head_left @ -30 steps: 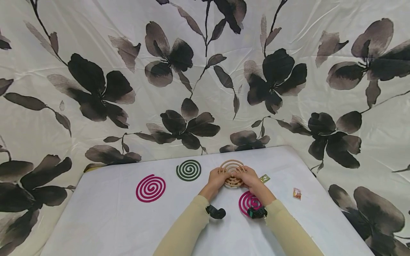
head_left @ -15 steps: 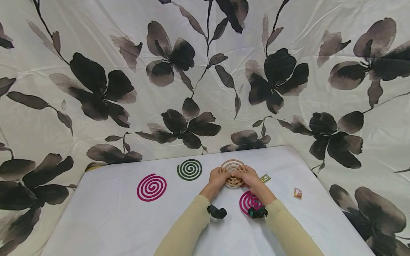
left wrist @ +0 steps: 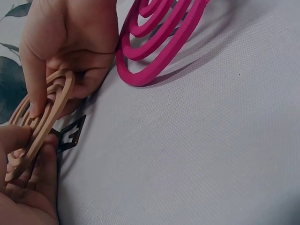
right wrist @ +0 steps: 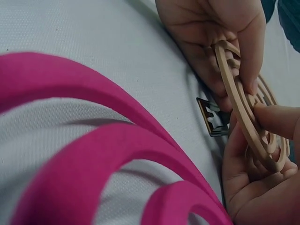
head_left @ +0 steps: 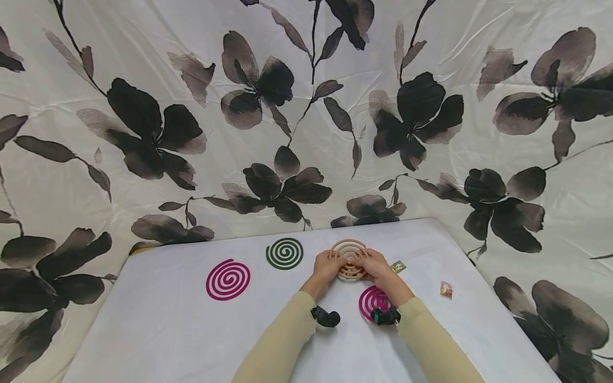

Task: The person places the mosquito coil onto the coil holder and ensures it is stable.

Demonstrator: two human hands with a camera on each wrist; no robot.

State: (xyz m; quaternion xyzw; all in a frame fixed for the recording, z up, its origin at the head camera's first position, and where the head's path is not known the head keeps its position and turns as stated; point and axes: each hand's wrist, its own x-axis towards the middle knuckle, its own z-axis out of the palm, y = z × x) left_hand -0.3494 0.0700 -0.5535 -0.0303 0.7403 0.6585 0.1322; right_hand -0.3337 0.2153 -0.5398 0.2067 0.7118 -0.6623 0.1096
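Hands unmoved since before, left hand point(head_left: 326, 267) and right hand point(head_left: 376, 265) pinching tan spiral coil point(head_left: 348, 250), tilted up

I am looking for anything to read here, and I am finding no words, numbers or brand names. The small packet point(head_left: 445, 289) lying near the table's right edge is showing some printed colour, but it is too small for me to make out any lettering. The little greenish tag point(head_left: 397, 266) lying just beside my right hand point(head_left: 378, 267) is showing a pale mark, and I cannot tell whether that is a letter. The tan coil point(head_left: 348, 254) I am holding in both hands is carrying no marking that I can read.
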